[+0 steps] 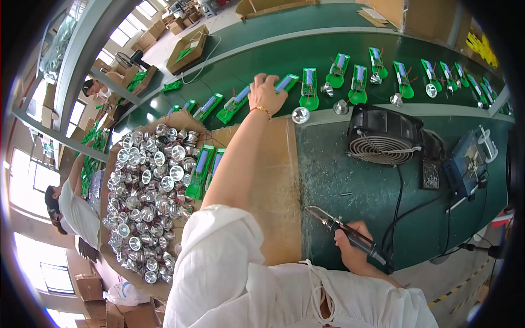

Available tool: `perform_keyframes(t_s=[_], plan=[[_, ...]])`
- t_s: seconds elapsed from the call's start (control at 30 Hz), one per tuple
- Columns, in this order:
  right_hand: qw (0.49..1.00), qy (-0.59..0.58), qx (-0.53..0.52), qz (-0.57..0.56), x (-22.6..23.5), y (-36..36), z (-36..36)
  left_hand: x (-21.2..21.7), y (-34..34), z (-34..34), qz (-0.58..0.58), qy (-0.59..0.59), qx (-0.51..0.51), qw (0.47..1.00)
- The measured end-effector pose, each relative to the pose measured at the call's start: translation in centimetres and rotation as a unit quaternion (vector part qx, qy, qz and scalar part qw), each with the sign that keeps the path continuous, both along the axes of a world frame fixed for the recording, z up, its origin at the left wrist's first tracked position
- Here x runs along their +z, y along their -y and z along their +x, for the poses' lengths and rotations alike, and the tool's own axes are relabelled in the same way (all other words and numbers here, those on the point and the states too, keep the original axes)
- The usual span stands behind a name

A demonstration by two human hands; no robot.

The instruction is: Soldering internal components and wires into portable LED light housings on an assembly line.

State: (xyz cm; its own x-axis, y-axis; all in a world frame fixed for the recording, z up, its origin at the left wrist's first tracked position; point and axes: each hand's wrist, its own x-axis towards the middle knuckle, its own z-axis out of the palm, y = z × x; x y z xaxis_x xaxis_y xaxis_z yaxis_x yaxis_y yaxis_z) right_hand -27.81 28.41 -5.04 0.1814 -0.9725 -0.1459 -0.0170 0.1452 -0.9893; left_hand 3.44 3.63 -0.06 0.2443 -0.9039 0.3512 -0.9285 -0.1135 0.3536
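My left hand (pixel 267 95) reaches over the green belt with its fingers spread and arched. Its thumb side is against or just over a green plastic housing (pixel 287 83) with a blue cylindrical battery; the hand hides that housing's lower end. Another such housing (pixel 235 105) lies just left of the hand. Low on the right, my right hand (pixel 355 247) is wrapped round a soldering iron (pixel 365 244), its metal tip pointing up and left above the green bench mat. Two more housings (pixel 200 170) lie beside my left forearm, one partly hidden by it.
A cardboard box (pixel 114 164) of silvery reflector cups stands left. Several housings with wired reflectors (pixel 358 86) line the belt. A black fan (pixel 383 136), a blue solder-feed unit (pixel 464 167) and cables occupy the right bench. Two people work at the far left.
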Motion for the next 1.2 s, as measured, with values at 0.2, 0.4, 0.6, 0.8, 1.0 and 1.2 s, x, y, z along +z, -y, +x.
perform_keyframes(t_s=[0.2,0.4,0.6,0.8,1.0,1.2], plan=[[0.999,0.01,-0.015,-0.027,0.0,-0.1,-0.2,0.3,-2.7,-0.5,0.202,0.024,-0.024,0.979],[0.999,0.028,-0.016,-0.029,0.8,0.1,0.4,2.6,-19.3,-5.2,0.181,0.026,-0.024,0.983],[0.996,0.026,-0.032,-0.079,0.4,0.0,0.6,1.5,-33.4,-9.0,0.098,-0.055,0.026,0.993],[0.991,0.013,-0.034,-0.126,0.3,-0.2,1.4,2.3,-44.4,-2.6,-0.045,0.053,0.228,0.971],[0.99,0.0,-0.026,-0.139,0.5,-1.4,1.8,0.0,-45.6,-1.7,0.046,0.08,0.22,0.971],[0.989,-0.002,-0.019,-0.145,1.6,-3.3,0.5,-0.4,-43.0,-1.8,0.073,-0.093,0.168,0.979]])
